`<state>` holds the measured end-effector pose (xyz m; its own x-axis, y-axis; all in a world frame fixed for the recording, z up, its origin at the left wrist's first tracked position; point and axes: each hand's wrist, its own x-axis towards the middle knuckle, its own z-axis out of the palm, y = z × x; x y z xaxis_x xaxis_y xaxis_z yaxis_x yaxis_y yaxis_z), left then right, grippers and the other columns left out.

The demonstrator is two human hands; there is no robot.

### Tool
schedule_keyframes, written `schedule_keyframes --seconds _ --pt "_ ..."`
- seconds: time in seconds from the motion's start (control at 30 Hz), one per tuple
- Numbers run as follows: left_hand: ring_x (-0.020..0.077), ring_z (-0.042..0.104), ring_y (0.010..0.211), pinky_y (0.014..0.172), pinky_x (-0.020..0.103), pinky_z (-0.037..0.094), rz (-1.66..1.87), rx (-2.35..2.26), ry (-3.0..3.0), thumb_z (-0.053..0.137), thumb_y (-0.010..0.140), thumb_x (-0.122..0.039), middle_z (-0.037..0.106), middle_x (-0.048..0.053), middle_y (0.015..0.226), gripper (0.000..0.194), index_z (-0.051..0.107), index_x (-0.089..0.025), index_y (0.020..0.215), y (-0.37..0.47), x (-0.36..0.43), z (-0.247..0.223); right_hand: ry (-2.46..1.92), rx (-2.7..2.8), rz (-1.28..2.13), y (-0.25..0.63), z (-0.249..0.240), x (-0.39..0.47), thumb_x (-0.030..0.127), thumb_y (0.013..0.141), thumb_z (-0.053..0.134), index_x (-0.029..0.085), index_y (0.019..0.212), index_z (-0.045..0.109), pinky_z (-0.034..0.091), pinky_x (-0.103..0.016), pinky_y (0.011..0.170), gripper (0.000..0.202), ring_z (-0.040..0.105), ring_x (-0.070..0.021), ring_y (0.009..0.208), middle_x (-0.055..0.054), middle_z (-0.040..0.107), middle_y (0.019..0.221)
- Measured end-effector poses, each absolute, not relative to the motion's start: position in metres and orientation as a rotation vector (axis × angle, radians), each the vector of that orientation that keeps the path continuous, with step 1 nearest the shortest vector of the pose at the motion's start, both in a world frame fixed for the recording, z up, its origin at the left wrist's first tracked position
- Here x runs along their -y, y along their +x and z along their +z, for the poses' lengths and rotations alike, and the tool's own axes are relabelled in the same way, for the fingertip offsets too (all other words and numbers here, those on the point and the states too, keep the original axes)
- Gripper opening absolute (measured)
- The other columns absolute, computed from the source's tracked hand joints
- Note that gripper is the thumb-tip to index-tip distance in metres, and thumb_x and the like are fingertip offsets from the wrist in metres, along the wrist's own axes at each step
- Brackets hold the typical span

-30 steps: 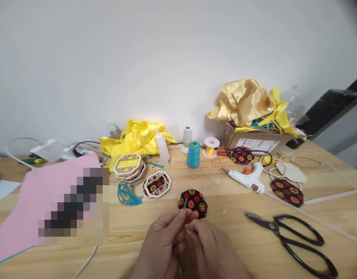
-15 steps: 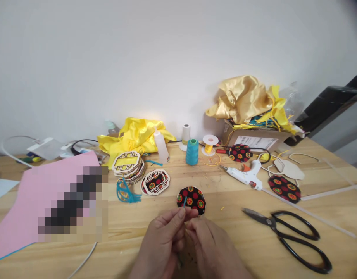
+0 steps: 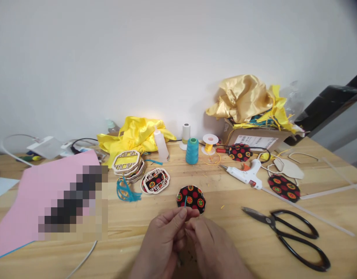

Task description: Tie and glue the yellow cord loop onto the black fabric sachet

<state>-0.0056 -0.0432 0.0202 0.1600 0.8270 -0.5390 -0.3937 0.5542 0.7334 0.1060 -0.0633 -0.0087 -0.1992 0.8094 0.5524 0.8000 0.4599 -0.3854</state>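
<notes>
Both hands meet at the bottom middle of the head view. Between the thumb and forefinger of my left hand (image 3: pixel 166 236) is pinched a short length of teal thread (image 3: pixel 185 201), its end poking upward. My right hand (image 3: pixel 209 240) is closed right beside it, fingertips pressed together; what they grip is hidden. Just behind the fingers lies a round black fabric piece (image 3: pixel 192 193) with red and orange flower prints, partly covered by my left hand. Farther back stands a cone of teal thread (image 3: pixel 192 152). A bundle of teal threads (image 3: pixel 127 192) rests to the left.
Black-handled scissors (image 3: pixel 268 220) lie open at right, a white glue gun (image 3: pixel 245 174) behind them. Lattice frames (image 3: pixel 126 162) are stacked at left near yellow satin (image 3: pixel 137 133). A cardboard box (image 3: pixel 250 139) holds fabric; pink sheet (image 3: pixel 56 174) sits far left.
</notes>
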Motion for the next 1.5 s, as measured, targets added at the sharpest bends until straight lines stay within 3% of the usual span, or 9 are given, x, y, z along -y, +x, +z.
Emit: schedule_keyframes --seconds 0.33,0.5,0.63,0.77,1.03,1.37,1.5 --pt "0.0024 0.033 0.042 0.040 0.015 0.018 0.882 -1.106 0.485 0.070 0.068 -0.032 0.055 0.000 0.054 0.025 0.072 -0.009 0.077 -0.005 0.043 0.019 -1.353 1.996 0.071 0.108 -0.016 0.066 0.023 0.094 0.017 0.019 0.075 0.056 0.042 -0.024 0.046 0.043 0.058 -0.0143 0.050 -0.004 0.063 0.062" --pt "0.0040 0.037 0.044 0.042 0.016 0.022 0.865 -1.114 0.468 0.071 0.067 -0.033 0.056 0.001 0.055 0.026 0.072 -0.009 0.077 -0.003 0.044 0.022 -1.358 2.001 0.072 0.104 -0.025 0.070 0.022 0.094 0.019 0.018 0.086 0.057 0.046 -0.024 0.053 0.039 0.062 -0.0156 0.062 -0.006 0.066 0.073" --pt "0.0032 0.031 0.042 0.040 0.016 0.020 0.885 -1.140 0.475 0.072 0.064 -0.034 0.047 -0.003 0.049 0.027 0.072 -0.009 0.074 -0.002 0.043 0.024 -1.326 2.038 0.011 0.115 -0.013 0.069 0.022 0.092 0.025 0.018 0.083 0.059 0.044 -0.027 0.051 0.035 0.059 -0.0171 0.059 -0.007 0.065 0.070" --pt "0.0033 0.020 0.040 0.038 0.016 0.015 0.947 -1.159 0.537 0.073 0.062 -0.034 0.034 -0.008 0.042 0.025 0.072 -0.010 0.070 -0.002 0.043 0.025 -1.332 1.909 0.004 0.136 0.011 0.060 0.019 0.085 0.044 0.018 0.087 0.062 0.044 -0.030 0.061 0.018 0.056 -0.0181 0.069 -0.007 0.063 0.077" --pt "0.0046 0.023 0.038 0.037 0.018 0.019 0.911 -1.227 0.657 0.071 0.064 -0.037 0.034 -0.008 0.040 0.024 0.066 -0.013 0.060 0.000 0.048 0.024 -1.423 1.492 0.976 0.135 0.025 0.046 0.020 0.071 0.065 0.019 0.076 0.066 0.045 -0.023 0.059 0.005 0.056 -0.0131 0.064 0.001 0.062 0.067" --pt "0.0044 0.025 0.036 0.036 0.018 0.019 0.872 -1.218 0.748 0.068 0.068 -0.033 0.036 -0.008 0.037 0.021 0.069 -0.013 0.065 -0.002 0.048 0.023 -1.350 1.278 1.316 0.131 0.027 0.043 0.019 0.074 0.056 0.016 0.064 0.061 0.044 -0.021 0.059 0.012 0.055 -0.0111 0.062 0.002 0.059 0.061" --pt "0.0033 0.026 0.036 0.035 0.017 0.021 0.881 -1.194 0.748 0.067 0.069 -0.032 0.048 -0.004 0.044 0.021 0.068 -0.012 0.062 -0.001 0.049 0.024 -1.314 1.217 1.438 0.131 0.027 0.041 0.022 0.077 0.053 0.015 0.065 0.057 0.040 -0.019 0.051 0.015 0.050 -0.0088 0.052 0.003 0.057 0.055"
